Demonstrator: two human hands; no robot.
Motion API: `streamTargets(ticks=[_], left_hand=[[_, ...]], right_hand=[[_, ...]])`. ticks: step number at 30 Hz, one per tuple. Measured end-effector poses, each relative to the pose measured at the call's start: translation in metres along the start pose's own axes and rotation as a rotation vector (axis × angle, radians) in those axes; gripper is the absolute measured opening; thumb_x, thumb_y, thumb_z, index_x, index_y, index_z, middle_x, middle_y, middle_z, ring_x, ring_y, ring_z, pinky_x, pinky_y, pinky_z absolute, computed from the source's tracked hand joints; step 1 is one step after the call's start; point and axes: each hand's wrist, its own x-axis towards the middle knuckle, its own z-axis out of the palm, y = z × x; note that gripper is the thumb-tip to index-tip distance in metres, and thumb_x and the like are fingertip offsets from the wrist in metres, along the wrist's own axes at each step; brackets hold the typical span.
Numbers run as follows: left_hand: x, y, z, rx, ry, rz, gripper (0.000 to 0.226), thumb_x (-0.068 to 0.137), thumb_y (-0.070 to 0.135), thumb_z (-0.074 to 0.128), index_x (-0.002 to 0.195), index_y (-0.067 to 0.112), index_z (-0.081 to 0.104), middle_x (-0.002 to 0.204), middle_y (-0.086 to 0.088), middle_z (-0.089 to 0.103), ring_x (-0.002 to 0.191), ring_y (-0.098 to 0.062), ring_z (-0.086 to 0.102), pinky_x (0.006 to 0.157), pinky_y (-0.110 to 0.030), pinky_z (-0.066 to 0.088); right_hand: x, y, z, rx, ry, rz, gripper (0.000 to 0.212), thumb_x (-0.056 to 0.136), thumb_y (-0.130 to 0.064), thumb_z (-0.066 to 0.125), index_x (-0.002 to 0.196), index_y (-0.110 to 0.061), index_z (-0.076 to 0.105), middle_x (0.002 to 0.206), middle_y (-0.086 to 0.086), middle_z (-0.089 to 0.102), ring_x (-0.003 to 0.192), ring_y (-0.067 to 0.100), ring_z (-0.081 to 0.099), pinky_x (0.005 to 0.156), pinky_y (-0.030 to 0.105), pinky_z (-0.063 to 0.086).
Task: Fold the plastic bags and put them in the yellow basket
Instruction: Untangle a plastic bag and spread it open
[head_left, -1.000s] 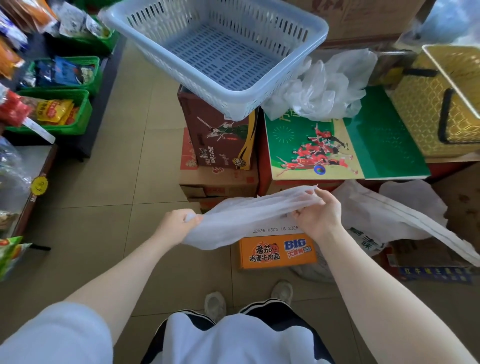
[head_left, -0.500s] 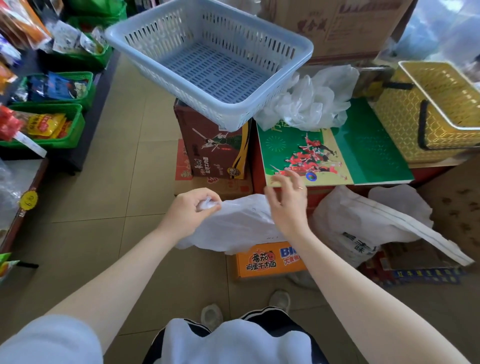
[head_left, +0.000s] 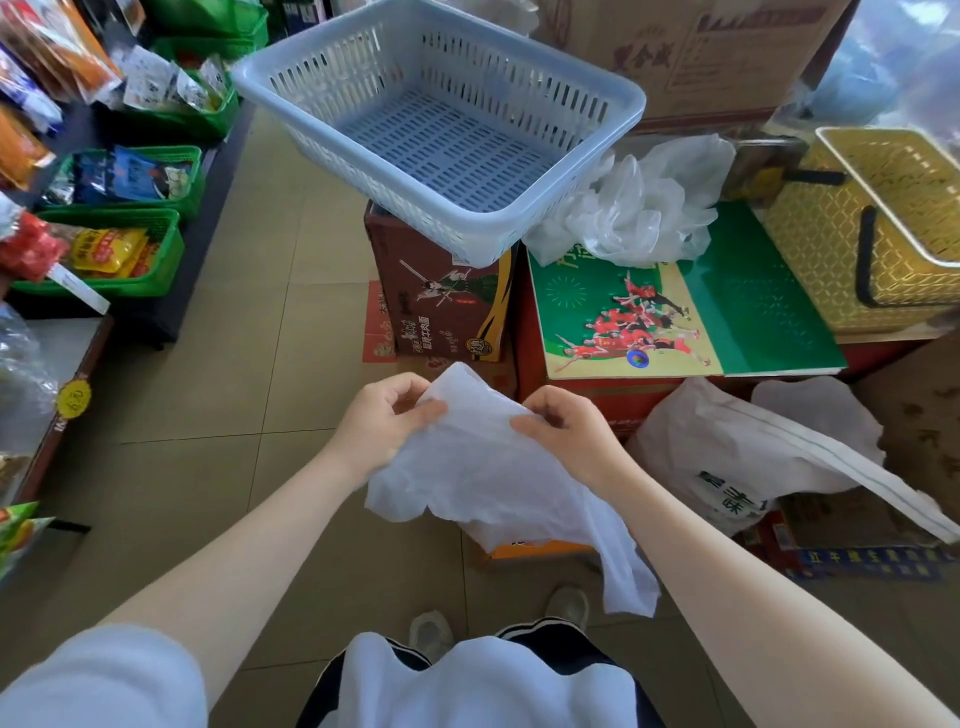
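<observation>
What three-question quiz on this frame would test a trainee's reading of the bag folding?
1. True or false: both the left hand and the right hand grip the white plastic bag.
2. Where is the yellow basket? A) on the floor at the left; B) at the right, on the stacked boxes; C) under the blue basket.
3. What lies between the blue basket and the yellow basket?

Key
1. True: each hand pinches the bag's upper edge, and the rest hangs down.
2. B.
3. A crumpled heap of clear plastic bags, resting on the green printed box.
</observation>
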Motion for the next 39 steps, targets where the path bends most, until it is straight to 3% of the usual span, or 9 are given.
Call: streamTargets(ticks=[6, 10, 13, 16, 19, 21, 30, 35, 39], left_hand=[[0.008, 0.001, -0.004, -0.294, 0.213, -0.097, 0.017, 0.085, 0.028, 0.061, 0.069, 0.026, 0.066, 0.08, -0.001, 0.063, 0.08, -0.021, 0.054, 0.078, -0.038, 0.045], [0.016, -0.006, -0.007, -0.008, 0.299, -0.098, 0.008, 0.092, 0.015, 0.054, 0.091, 0.022, 0.057, 0.091, 0.003, 0.061, 0.088, -0.016, 0.052, 0.074, -0.025, 0.041], [0.017, -0.007, -0.003, 0.57, 0.198, 0.304, 0.043, 0.083, 0.006, 0.062, 0.122, 0.011, 0.047, 0.122, -0.007, 0.053, 0.113, -0.021, 0.047, 0.096, -0.025, 0.034], [0.027, 0.001, 0.009, 0.906, -0.088, 0.717, 0.049, 0.074, 0.023, 0.075, 0.116, 0.01, 0.053, 0.131, -0.012, 0.049, 0.126, -0.027, 0.039, 0.108, -0.037, 0.021], [0.036, 0.012, 0.025, 0.99, -0.354, 0.615, 0.029, 0.082, 0.033, 0.066, 0.101, 0.013, 0.056, 0.103, -0.004, 0.06, 0.109, -0.021, 0.052, 0.103, -0.029, 0.03], [0.038, 0.014, 0.03, 0.909, -0.441, 0.409, 0.016, 0.09, 0.031, 0.055, 0.092, 0.016, 0.048, 0.074, 0.008, 0.051, 0.075, -0.013, 0.052, 0.07, -0.026, 0.039], [0.036, -0.025, 0.0, 0.513, -0.131, 0.344, 0.018, 0.095, 0.025, 0.046, 0.078, 0.029, 0.041, 0.055, 0.005, 0.04, 0.051, -0.01, 0.038, 0.052, -0.029, 0.032], [0.038, -0.044, -0.021, 0.661, -0.102, 0.311, 0.02, 0.089, 0.046, 0.031, 0.085, 0.032, 0.044, 0.056, 0.008, 0.047, 0.058, -0.007, 0.047, 0.058, -0.034, 0.039], [0.036, -0.055, -0.021, 0.763, -0.101, 0.292, 0.033, 0.084, 0.056, 0.023, 0.089, 0.031, 0.044, 0.071, 0.005, 0.055, 0.071, -0.021, 0.053, 0.063, -0.035, 0.041]], right_hand=[[-0.001, 0.012, -0.016, -0.125, -0.168, 0.031, 0.003, 0.086, -0.019, 0.064, 0.084, -0.017, 0.065, 0.074, -0.007, 0.062, 0.068, 0.006, 0.057, 0.063, 0.02, 0.048], [-0.001, 0.023, -0.021, -0.154, -0.163, 0.113, 0.009, 0.091, -0.02, 0.057, 0.085, -0.016, 0.063, 0.082, 0.001, 0.064, 0.077, 0.018, 0.06, 0.069, 0.031, 0.051], [0.001, 0.021, -0.02, -0.137, -0.212, 0.068, 0.015, 0.092, -0.019, 0.055, 0.078, -0.023, 0.057, 0.076, -0.006, 0.059, 0.071, 0.012, 0.054, 0.065, 0.025, 0.044], [0.004, 0.013, -0.017, -0.109, -0.284, 0.016, 0.011, 0.091, -0.02, 0.056, 0.081, -0.023, 0.06, 0.077, -0.008, 0.06, 0.07, 0.009, 0.054, 0.068, 0.024, 0.044], [0.008, 0.008, -0.017, -0.099, -0.298, -0.009, 0.016, 0.093, -0.021, 0.055, 0.078, -0.027, 0.06, 0.074, -0.01, 0.058, 0.07, 0.007, 0.052, 0.068, 0.022, 0.041], [0.009, 0.007, -0.022, -0.092, -0.277, 0.001, 0.018, 0.093, -0.019, 0.054, 0.079, -0.029, 0.06, 0.075, -0.013, 0.059, 0.073, 0.005, 0.054, 0.07, 0.021, 0.042], [-0.001, 0.061, -0.048, -0.48, -0.237, 0.234, 0.017, 0.087, -0.01, 0.053, 0.101, -0.016, 0.062, 0.094, -0.001, 0.064, 0.088, 0.021, 0.06, 0.064, 0.025, 0.044], [0.0, 0.065, -0.055, 0.464, 0.137, 0.643, 0.016, 0.09, -0.012, 0.054, 0.102, -0.016, 0.064, 0.099, 0.009, 0.067, 0.095, 0.025, 0.062, 0.083, 0.036, 0.053], [0.009, 0.059, -0.058, 1.135, 0.087, 0.654, 0.026, 0.096, -0.021, 0.039, 0.113, -0.009, 0.055, 0.105, 0.014, 0.066, 0.093, 0.027, 0.064, 0.078, 0.038, 0.052]])
